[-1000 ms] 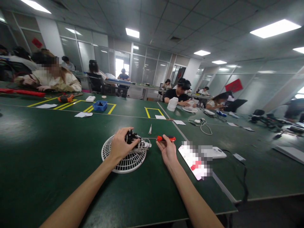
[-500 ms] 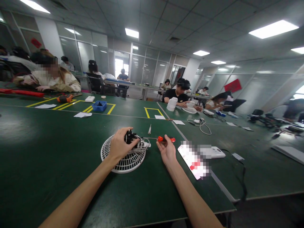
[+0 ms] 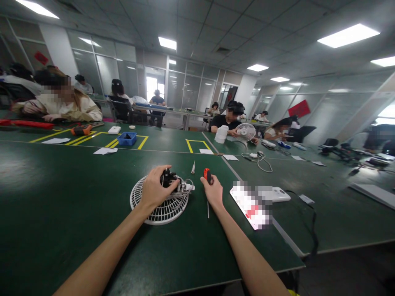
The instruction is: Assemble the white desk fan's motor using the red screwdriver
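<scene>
My left hand (image 3: 156, 187) is closed around a black fan motor (image 3: 169, 177) with pale wires, which sits over a round white fan grille (image 3: 163, 211) lying flat on the green table. In my right hand (image 3: 213, 190) is a screwdriver (image 3: 207, 176) with a red and black handle. Its handle end points away from me and its thin metal shaft comes out below the hand, pointing towards me, apart from the motor. A small pointed whitish piece (image 3: 193, 167) stands on the table between and beyond my hands.
Right of my right hand lie a lit phone (image 3: 247, 205) and a white device (image 3: 279, 194) with a black cable. A blue bin (image 3: 127, 139) with dark parts stands further off at left, near paper slips (image 3: 105, 151). Across the table a co-worker (image 3: 226, 119) holds a white fan (image 3: 246, 132).
My right hand has turned the screwdriver from lying sideways, tip at the motor, to pointing its shaft towards me. My left hand stays on the motor. The co-worker's fan has been raised upright.
</scene>
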